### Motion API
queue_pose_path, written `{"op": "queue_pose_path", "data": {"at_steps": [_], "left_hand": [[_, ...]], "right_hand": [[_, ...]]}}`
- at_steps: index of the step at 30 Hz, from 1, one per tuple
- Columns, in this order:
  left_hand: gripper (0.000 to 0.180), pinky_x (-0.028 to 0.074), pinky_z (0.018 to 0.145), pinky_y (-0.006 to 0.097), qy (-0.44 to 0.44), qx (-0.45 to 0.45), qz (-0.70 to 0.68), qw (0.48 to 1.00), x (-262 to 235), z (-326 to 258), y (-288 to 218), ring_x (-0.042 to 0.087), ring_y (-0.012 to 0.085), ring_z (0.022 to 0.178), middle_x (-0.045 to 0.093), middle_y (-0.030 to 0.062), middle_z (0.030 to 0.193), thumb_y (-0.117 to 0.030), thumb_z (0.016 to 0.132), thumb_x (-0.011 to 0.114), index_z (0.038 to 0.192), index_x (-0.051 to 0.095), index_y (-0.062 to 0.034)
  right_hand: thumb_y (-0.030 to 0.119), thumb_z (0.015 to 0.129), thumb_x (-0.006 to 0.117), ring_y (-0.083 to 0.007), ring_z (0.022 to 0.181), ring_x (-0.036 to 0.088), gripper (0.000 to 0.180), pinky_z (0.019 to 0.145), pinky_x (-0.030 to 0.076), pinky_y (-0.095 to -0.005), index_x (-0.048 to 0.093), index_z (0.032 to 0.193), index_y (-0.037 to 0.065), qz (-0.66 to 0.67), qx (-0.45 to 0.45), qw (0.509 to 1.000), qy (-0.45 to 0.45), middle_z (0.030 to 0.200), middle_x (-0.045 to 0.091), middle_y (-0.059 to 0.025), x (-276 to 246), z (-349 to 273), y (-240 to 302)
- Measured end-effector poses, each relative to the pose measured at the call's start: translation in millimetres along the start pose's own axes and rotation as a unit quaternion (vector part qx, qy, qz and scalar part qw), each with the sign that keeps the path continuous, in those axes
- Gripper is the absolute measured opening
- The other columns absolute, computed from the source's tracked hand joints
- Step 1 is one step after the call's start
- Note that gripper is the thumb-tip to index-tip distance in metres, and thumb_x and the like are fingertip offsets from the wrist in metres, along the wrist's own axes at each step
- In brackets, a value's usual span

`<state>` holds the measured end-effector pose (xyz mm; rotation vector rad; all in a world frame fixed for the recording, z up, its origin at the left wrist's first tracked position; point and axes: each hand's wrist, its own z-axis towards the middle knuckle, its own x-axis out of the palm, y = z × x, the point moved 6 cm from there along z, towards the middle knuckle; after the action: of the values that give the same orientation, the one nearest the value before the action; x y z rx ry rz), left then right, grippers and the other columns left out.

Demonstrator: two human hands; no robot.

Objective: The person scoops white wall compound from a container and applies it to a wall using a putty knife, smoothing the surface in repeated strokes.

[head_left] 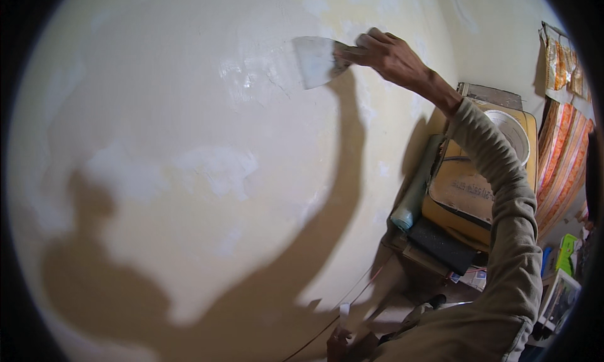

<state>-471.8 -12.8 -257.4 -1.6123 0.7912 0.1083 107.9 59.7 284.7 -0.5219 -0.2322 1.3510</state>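
Note:
My right hand (393, 57) is raised to the wall (189, 110), its fingers wrapped round the handle of a putty knife (316, 61). The wide blade, smeared with whitish filler, lies close to or against the wall, pointing left. Just left of it is a wet, shiny patch of filler (245, 79). Low in the view, my left hand (338, 345) is closed on a narrow, pale, blade-like piece (344, 313) that stands upright. Its lower part is hidden in the fingers, so I cannot tell its exact kind.
On the right stands a yellow-brown cabinet-like box (443, 217) with a round white lid-like thing (508, 135) on it. A rolled greenish sheet (412, 201) leans beside it. An orange striped curtain (557, 167) hangs farther right. Thin cables (327, 327) run along the wall's foot.

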Motion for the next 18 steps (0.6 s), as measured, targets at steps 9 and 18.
{"op": "queue_pose_path", "data": {"at_steps": [9,18], "left_hand": [[0.03,0.049,0.065,0.037,-0.019,0.013,-0.087,0.996,-5.4,6.1,1.5,0.06,0.0219,0.067,0.068,0.0105,0.08,-0.028,0.097,0.054,0.106,0.067,-0.0025],[0.03,0.05,0.07,0.037,0.005,0.062,0.081,0.995,-18.9,-1.2,-43.3,0.061,0.0218,0.072,0.068,0.0119,0.088,-0.026,0.1,0.052,0.115,0.065,-0.0032]], "right_hand": [[0.01,0.085,0.067,-0.0184,0.088,0.056,0.048,0.078,0.058,-0.0324,0.065,0.131,0.026,0.05,0.051,0.997,0.002,0.096,0.058,0.0007,-12.1,-20.6,-2.1],[0.013,0.093,0.053,-0.0194,0.092,0.054,0.048,0.086,0.054,-0.0335,0.058,0.139,0.025,0.029,0.05,0.997,0.044,0.1,0.056,-0.0019,5.3,-18.0,12.7]]}}
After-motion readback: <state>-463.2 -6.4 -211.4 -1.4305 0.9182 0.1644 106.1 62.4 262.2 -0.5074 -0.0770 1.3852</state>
